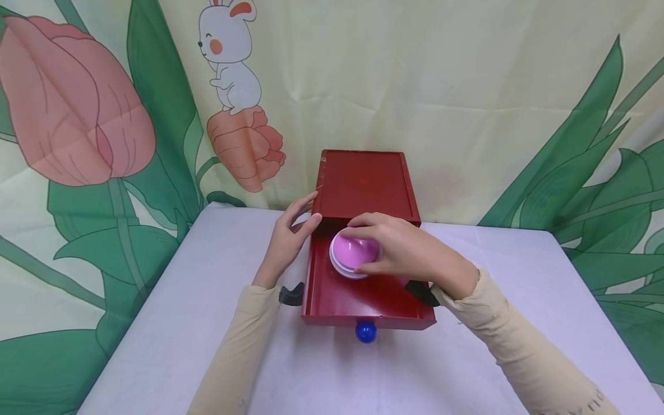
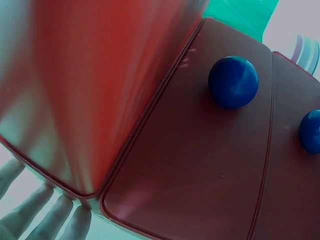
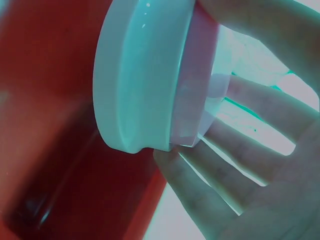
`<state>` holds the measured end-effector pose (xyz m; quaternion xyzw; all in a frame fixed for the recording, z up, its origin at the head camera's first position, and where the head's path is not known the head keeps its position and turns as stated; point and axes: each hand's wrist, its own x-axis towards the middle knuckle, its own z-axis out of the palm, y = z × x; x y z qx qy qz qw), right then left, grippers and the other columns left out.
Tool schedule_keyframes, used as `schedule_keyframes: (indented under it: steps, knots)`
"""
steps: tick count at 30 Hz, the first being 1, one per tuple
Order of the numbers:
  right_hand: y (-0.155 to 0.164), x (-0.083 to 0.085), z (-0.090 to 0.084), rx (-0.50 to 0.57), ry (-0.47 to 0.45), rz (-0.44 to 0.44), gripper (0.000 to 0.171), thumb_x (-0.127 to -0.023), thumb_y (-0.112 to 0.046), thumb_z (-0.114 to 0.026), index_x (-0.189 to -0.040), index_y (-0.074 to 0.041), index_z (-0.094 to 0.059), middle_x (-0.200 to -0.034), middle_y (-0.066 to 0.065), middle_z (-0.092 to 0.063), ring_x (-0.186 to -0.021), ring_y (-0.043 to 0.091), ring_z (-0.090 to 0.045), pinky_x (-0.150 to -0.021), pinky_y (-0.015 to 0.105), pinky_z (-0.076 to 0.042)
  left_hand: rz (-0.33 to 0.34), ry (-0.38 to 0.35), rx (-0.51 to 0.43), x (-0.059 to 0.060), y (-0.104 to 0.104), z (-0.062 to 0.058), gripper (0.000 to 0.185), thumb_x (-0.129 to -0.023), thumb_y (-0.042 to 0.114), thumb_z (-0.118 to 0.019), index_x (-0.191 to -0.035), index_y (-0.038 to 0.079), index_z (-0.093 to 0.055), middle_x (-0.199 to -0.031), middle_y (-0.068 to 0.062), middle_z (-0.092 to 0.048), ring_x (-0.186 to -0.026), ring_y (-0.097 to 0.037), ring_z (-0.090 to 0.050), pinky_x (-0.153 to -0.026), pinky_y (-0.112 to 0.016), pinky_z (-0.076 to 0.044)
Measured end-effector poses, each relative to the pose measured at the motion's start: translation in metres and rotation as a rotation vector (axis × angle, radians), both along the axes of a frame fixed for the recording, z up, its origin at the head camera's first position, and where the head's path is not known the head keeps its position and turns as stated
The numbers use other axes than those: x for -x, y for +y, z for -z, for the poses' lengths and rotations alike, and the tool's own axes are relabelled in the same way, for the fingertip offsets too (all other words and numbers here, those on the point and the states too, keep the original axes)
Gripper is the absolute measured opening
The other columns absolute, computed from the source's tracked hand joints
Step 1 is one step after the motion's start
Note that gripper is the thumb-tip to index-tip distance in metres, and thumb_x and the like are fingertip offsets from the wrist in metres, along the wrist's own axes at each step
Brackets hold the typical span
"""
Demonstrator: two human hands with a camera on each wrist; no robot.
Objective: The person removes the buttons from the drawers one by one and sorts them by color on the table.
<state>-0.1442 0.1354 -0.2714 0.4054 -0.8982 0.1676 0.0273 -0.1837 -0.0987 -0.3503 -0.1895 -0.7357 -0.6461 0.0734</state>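
My right hand (image 1: 396, 248) grips a round jar (image 1: 355, 253) with a pink top and white lower part. The jar is within the outline of the pulled-out red drawer (image 1: 363, 302), near its back end. In the right wrist view, the thumb and fingers of my right hand (image 3: 265, 170) spread around the jar's (image 3: 147, 75) pink band, with the white part facing the red plastic. My left hand (image 1: 290, 239) touches the left side of the red drawer box (image 1: 365, 184), its fingers fairly straight. In the left wrist view, the left fingertips (image 2: 52, 215) lie along the box's edge.
A blue ball knob (image 1: 366, 332) sticks out from the drawer front. Another blue knob (image 2: 233, 82) shows on a dark red panel in the left wrist view. The box stands on a white table (image 1: 207, 300), close to a printed curtain (image 1: 441, 115) behind.
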Motion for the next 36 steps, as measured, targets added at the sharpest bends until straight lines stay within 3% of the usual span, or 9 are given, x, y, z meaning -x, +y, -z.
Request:
schedule_keyframes:
  steps: [17,30,36]
  knots:
    - [0.024,-0.013,-0.013,0.091,0.043,0.022,0.064,-0.073,-0.024,-0.089,-0.131,-0.011,-0.066,-0.131,0.008,-0.059,-0.119,0.024,-0.056,-0.084,0.036,-0.058,-0.004,-0.001,0.004,0.0,0.001,-0.001,0.052,-0.099,0.014,-0.059,-0.148,0.01,-0.046,-0.147,-0.011,-0.048,-0.135,-0.025,-0.047,-0.106,-0.043,-0.046]
    - [0.05,-0.023,-0.014,0.164,0.052,0.073,0.066,-0.076,-0.019,-0.087,-0.136,-0.011,-0.062,-0.133,0.008,-0.058,-0.118,0.026,-0.058,-0.081,0.038,-0.059,0.006,0.004,-0.007,0.001,0.001,0.002,0.051,-0.099,0.013,-0.059,-0.148,0.009,-0.046,-0.148,-0.009,-0.048,-0.135,-0.023,-0.047,-0.106,-0.042,-0.046]
    - [0.063,-0.028,-0.011,0.226,0.122,0.078,0.065,-0.073,-0.016,-0.089,-0.133,-0.01,-0.064,-0.129,0.008,-0.06,-0.113,0.026,-0.061,-0.078,0.04,-0.06,0.006,0.016,-0.001,0.002,0.0,0.003,0.051,-0.099,0.013,-0.059,-0.149,0.01,-0.046,-0.149,-0.008,-0.048,-0.135,-0.023,-0.047,-0.106,-0.043,-0.046]
